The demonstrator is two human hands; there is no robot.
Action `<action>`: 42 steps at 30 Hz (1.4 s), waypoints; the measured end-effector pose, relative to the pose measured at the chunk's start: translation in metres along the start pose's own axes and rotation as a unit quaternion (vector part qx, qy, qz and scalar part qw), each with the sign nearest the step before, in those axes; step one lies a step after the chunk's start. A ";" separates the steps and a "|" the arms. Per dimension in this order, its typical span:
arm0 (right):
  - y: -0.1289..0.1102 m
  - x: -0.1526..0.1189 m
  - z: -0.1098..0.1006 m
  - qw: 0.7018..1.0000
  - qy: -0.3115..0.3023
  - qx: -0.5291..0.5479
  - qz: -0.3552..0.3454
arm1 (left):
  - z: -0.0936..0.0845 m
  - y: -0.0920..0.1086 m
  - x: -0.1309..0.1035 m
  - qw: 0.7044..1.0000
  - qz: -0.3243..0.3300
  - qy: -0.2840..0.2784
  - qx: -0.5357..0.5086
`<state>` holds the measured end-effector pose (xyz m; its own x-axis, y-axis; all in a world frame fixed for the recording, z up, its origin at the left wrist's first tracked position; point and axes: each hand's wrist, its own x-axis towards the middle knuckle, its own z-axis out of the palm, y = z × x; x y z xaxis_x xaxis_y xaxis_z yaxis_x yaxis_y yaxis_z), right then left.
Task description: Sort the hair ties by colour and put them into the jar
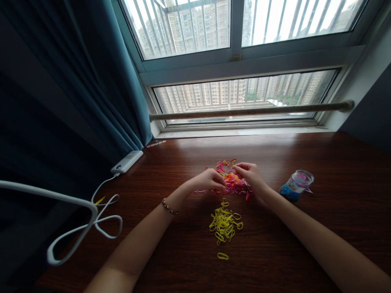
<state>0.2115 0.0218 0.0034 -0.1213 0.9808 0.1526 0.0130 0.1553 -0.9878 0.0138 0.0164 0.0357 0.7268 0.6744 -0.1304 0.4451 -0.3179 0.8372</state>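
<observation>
A mixed pile of small rubber bands (236, 183), mostly pink, red and orange, lies on the dark wooden table. My left hand (210, 180) rests over its left side, fingers curled down and close together; whatever is between the fingertips is hidden. At the pile's upper right, my right hand (248, 172) is closed in a pinch. A yellowish band lies by those fingertips, but I cannot make out what they grip. Nearer to me sits a heap of yellow rubber bands (225, 223), with a single yellow band (222, 256) lying apart below it.
A clear jar (295, 186) with blue and pink contents stands beyond my right forearm. At the left are a white power strip (127, 162), a looped white cable (105, 219) and a blue curtain (122, 89). A window with a metal rail (250, 111) borders the table's far side.
</observation>
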 end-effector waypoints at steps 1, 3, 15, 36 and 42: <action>-0.002 0.000 0.000 1.000 -0.013 -0.004 0.013 | -0.002 -0.006 0.002 0.998 0.009 0.054 0.032; -0.009 -0.003 0.001 0.996 -0.074 -0.018 0.049 | -0.005 -0.016 0.006 0.982 0.022 0.154 0.105; -0.018 -0.013 0.012 0.961 -0.208 -0.184 0.016 | -0.007 -0.037 0.010 0.907 0.130 0.192 0.353; 0.012 0.002 -0.011 0.920 -0.015 -0.387 -0.070 | -0.007 -0.034 0.009 0.898 0.144 0.226 0.348; 0.013 0.009 -0.013 0.947 0.014 -0.316 -0.059 | -0.008 -0.028 0.009 0.920 0.087 0.295 0.244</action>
<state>0.2233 0.0340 -0.0076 -0.1330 0.9536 0.2701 0.5931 0.2949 -0.7492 0.0035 0.0364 0.0156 0.4626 0.7831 0.4157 0.6350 -0.6198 0.4611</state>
